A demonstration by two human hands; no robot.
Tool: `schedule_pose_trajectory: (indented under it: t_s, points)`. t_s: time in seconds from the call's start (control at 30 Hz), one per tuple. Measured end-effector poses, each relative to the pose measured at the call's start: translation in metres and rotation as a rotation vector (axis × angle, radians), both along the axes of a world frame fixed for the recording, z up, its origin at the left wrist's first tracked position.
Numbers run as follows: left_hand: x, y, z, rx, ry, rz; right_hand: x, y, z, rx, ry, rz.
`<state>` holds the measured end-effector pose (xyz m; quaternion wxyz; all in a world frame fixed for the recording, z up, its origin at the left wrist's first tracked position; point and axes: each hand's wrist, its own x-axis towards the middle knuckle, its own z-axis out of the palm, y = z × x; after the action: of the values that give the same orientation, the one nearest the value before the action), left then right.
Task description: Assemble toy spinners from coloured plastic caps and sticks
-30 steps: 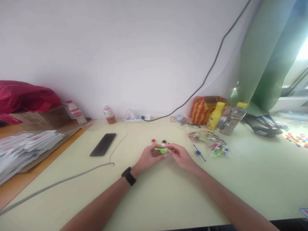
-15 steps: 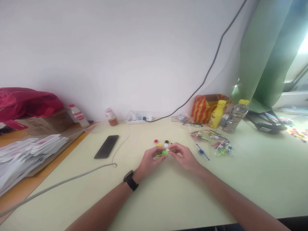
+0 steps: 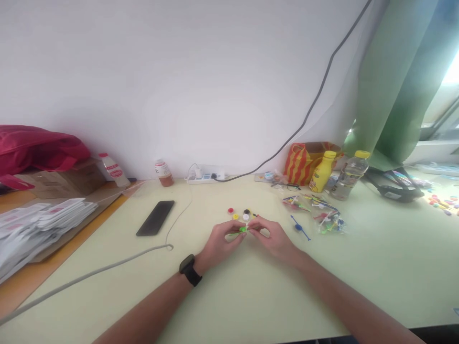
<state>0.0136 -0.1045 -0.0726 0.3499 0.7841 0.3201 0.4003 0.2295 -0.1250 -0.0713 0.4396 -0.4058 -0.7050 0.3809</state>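
My left hand (image 3: 223,237) pinches a small green plastic arrow spinner (image 3: 243,230) with a round middle, held low over the table. At the spinner's right end, the thumb and fingers of my right hand (image 3: 271,235) are pressed together; what lies between them is too small to make out. Just beyond my fingertips lie small round pieces: a red one (image 3: 230,210), a yellow one (image 3: 235,217), a black one (image 3: 246,211) and a white one (image 3: 245,217). A blue arrow spinner (image 3: 299,228) rests to the right of my right hand.
Clear bags of coloured plastic parts (image 3: 329,222) lie at the right, before a yellow bottle (image 3: 322,172) and a clear bottle (image 3: 349,177). A black phone (image 3: 155,218) and a grey cable (image 3: 107,265) are at the left. A power strip (image 3: 204,177) stands by the wall.
My hands remain together around the green spinner, and less of it shows at the right end now. The whole view has shifted slightly.
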Motion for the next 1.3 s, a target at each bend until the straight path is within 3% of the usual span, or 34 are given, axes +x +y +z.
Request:
schedule_pose_trajectory:
  t_s: [0.2, 0.43, 0.67, 0.77, 0.9, 1.07, 1.3]
  points:
    - [-0.001, -0.001, 0.001, 0.001, 0.000, 0.046, 0.001, 0.001, -0.001, -0.062, -0.027, -0.002]
    - [-0.003, -0.002, 0.002, -0.045, 0.018, 0.073, -0.002, 0.002, -0.001, -0.173, 0.161, 0.051]
    - [-0.002, -0.005, 0.011, -0.230, -0.127, -0.122, 0.002, 0.007, -0.002, -0.224, 0.232, 0.045]
    - [-0.001, -0.002, 0.010, -0.325, -0.205, -0.171, 0.003, 0.009, -0.005, -0.182, 0.221, -0.021]
    - [-0.001, 0.004, 0.004, -0.419, -0.249, -0.126, 0.004, 0.007, -0.002, -0.029, 0.123, -0.213]
    - [-0.003, 0.009, -0.001, -0.429, -0.230, -0.068, 0.006, 0.000, 0.006, -0.040, 0.135, -0.092]
    - [-0.004, 0.009, 0.000, -0.418, -0.247, -0.044, -0.002, -0.006, -0.002, -0.027, 0.115, -0.063]
